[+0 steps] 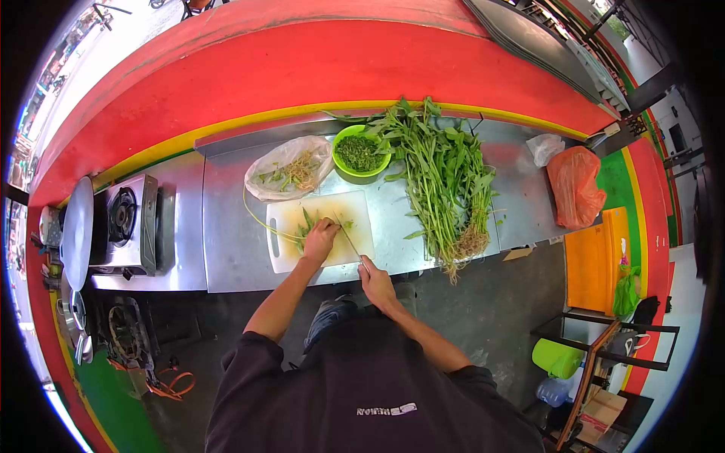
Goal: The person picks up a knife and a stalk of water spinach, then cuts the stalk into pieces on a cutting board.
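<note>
My left hand (320, 240) is closed on green stems over the white cutting board (355, 208), with leaves sticking out to its left. My right hand (376, 284) grips the handle of a knife (350, 240), whose blade lies over the board beside my left fingertips. Small green bits rest near the blade. Behind the board stands a lime green bowl (356, 178) full of chopped greens (359, 153). A clear plastic bag (260, 170) with roots and stem scraps lies at the back left. To the right is a large pile of leafy greens (445, 174) with roots toward the front edge.
A gas stove (143, 226) and a round metal pan lid (78, 234) are at the left. An orange plastic bag (575, 187) and a small clear bag (545, 149) sit at the right end of the steel counter (234, 264). A red wall runs behind.
</note>
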`<state>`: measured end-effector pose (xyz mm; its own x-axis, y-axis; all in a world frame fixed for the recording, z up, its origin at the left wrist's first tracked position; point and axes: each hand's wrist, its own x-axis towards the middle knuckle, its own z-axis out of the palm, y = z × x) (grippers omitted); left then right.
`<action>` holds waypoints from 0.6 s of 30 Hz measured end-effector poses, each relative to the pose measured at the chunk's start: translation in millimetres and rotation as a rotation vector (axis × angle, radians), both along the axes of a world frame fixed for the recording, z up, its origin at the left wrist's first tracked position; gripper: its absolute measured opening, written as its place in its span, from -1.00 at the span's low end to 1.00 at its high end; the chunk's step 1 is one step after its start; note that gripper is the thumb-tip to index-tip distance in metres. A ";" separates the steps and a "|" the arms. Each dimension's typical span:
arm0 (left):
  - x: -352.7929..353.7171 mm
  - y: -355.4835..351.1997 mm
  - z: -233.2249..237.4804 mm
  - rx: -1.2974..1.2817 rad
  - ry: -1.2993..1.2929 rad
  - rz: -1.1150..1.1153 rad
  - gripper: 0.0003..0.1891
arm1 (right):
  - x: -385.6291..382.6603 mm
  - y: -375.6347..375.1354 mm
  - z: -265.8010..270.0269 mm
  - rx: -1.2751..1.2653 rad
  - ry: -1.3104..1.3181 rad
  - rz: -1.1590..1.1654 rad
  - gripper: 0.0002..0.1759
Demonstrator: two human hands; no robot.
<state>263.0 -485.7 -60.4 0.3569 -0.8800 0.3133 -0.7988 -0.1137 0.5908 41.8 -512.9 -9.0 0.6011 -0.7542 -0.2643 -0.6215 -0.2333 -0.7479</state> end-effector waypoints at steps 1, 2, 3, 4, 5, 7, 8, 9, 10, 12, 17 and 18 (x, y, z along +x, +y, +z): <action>0.5 0.0 0.6 0.001 -0.028 -0.011 -0.90 | 1.1 -1.6 -0.7 -0.035 0.017 0.022 -0.54; 0.6 0.4 1.1 0.002 -0.027 -0.011 -0.90 | 1.8 -3.3 -1.4 -0.069 0.034 0.044 -0.55; 0.7 0.9 1.7 0.013 -0.030 -0.010 -0.89 | 4.9 -5.4 -1.6 -0.070 0.036 0.043 -0.55; 0.9 0.7 2.6 0.025 -0.036 -0.009 -0.88 | 10.1 -8.1 -2.1 -0.086 0.059 0.059 -0.56; 1.2 1.5 3.8 0.023 -0.038 -0.007 -0.88 | 14.3 -10.3 -1.9 -0.102 0.080 0.076 -0.57; 2.7 4.5 6.0 0.061 -0.081 -0.024 -0.87 | 20.0 -12.9 -1.8 -0.087 0.039 0.058 -0.56; 3.7 4.1 6.8 0.061 -0.086 -0.023 -0.87 | 23.0 -13.3 -1.9 -0.068 0.002 0.038 -0.56; 4.5 3.5 4.3 0.051 -0.071 -0.026 -0.87 | 23.5 -12.7 -2.5 -0.068 -0.002 0.039 -0.56; 5.5 3.4 1.5 0.042 -0.054 -0.028 -0.86 | 21.3 -11.7 -2.8 -0.062 -0.031 0.025 -0.55; 7.0 2.9 -3.3 0.043 -0.016 -0.018 -0.87 | 17.1 -9.9 -0.9 -0.057 -0.054 0.011 -0.55; 5.2 0.8 -6.3 0.031 0.012 -0.003 -0.88 | 9.4 -6.2 2.9 0.007 -0.010 0.016 -0.54; 4.0 1.4 -3.9 0.045 0.007 -0.001 -0.88 | 9.6 -6.0 2.9 0.009 -0.008 0.015 -0.54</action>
